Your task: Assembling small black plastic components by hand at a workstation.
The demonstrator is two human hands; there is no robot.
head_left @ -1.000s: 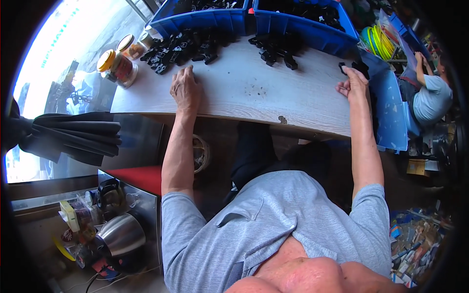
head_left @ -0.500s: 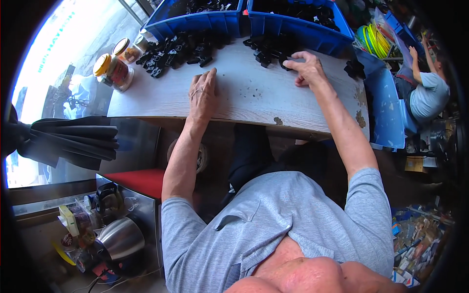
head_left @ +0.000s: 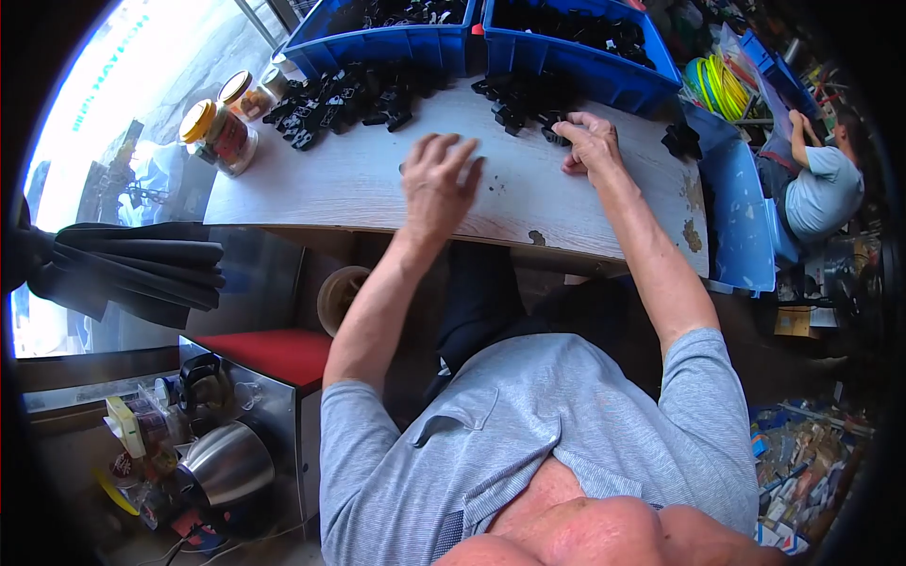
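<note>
My left hand (head_left: 440, 189) hovers over the middle of the white wood-grain table (head_left: 311, 193), slightly blurred, its fingers apart and nothing visible in them. At the right, my right hand (head_left: 593, 149) has its fingers curled, with a small black plastic part (head_left: 556, 135) at the fingertips, beside the right pile. That pile of black plastic parts (head_left: 510, 106) lies before the right blue bin. A second pile of black parts (head_left: 330, 102), some with pale marks, spreads before the left blue bin. The undersides of the right fingers are hidden.
Two blue bins (head_left: 377, 50) of black parts line the table's far side. Jars (head_left: 219, 141) stand at the left. A black part cluster (head_left: 681, 140) sits near the right edge, beside a blue tub (head_left: 746, 226). A co-worker (head_left: 823, 184) is beyond it.
My left hand has moved right, and its fingers have spread. My right hand has shifted slightly, its fingers drawn closer together by the black part. The co-worker's arms have lowered.
</note>
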